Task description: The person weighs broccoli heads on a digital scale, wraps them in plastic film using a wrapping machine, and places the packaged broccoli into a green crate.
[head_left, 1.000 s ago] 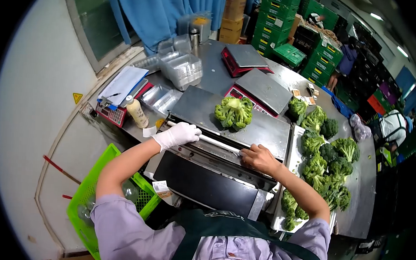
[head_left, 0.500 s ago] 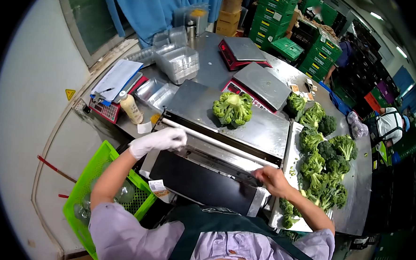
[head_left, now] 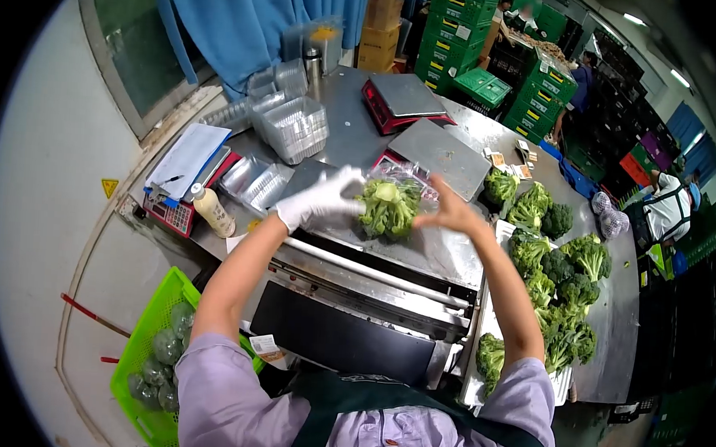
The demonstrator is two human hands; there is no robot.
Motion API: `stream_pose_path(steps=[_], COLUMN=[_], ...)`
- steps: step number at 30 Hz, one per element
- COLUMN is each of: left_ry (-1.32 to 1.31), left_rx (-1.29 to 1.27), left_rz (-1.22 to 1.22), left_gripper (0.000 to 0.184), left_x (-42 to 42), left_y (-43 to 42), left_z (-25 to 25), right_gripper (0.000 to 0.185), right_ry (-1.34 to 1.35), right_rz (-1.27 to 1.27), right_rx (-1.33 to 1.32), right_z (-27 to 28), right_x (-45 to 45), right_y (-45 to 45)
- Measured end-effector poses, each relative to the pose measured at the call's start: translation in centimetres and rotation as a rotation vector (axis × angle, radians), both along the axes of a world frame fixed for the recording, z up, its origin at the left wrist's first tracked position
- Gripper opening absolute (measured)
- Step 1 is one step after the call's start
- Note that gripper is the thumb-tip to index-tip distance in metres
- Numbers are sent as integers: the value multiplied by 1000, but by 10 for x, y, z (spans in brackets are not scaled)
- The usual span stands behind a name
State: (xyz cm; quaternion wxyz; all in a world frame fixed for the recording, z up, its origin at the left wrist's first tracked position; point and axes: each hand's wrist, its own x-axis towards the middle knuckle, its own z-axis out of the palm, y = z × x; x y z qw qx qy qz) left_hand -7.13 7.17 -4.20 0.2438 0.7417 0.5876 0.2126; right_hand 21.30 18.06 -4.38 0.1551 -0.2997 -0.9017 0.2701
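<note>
A head of broccoli (head_left: 389, 208) sits stem up on the metal plate of the wrapping machine. Clear plastic film (head_left: 405, 176) glistens over its far side; how far it reaches is hard to make out. On the broccoli's left is my left hand (head_left: 327, 200) in a white glove, fingers spread and curved, the tips close to the florets. My bare right hand (head_left: 453, 210) is at its right side, thumb and fingers apart. Nearer my body lie the machine's white roller (head_left: 376, 273) and black pad (head_left: 340, 329).
Several broccoli heads (head_left: 561, 287) fill a white tray on the right. A green basket (head_left: 149, 423) with wrapped rounds stands low left. Scales (head_left: 442, 157), clear trays (head_left: 292, 129), a bottle (head_left: 213, 211) and a clipboard (head_left: 190, 158) surround the machine. Co-workers are at the far right.
Both hands have moved forward from the machine's near edge to either side of the broccoli. Film now shows around the broccoli. The view has shifted slightly.
</note>
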Motion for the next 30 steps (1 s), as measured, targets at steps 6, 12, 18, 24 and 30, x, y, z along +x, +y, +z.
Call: stream_pose_path(steps=[6, 12, 18, 24, 30], left_ry=[-248, -529, -661, -1017, -907], left_rx=[17, 110, 8, -1443, -1325], left_rz=[66, 167, 25, 375, 180], left_gripper=[98, 75, 53, 56, 76], left_x=[27, 29, 62, 89, 75], left_y=[-13, -34, -154, -246, -264], left_z=[-32, -31, -11, -7, -45], right_gripper=[130, 102, 80, 67, 68], right_ry=[74, 185, 83, -102, -127], right_rz=[-56, -124, -127, -275, -187], right_rx=[-10, -173, -590, -1711, -1734], right_z=[-43, -7, 17, -46, -83], right_x=[-13, -2, 43, 48, 57], right_y=[-33, -65, -172, -256, -268])
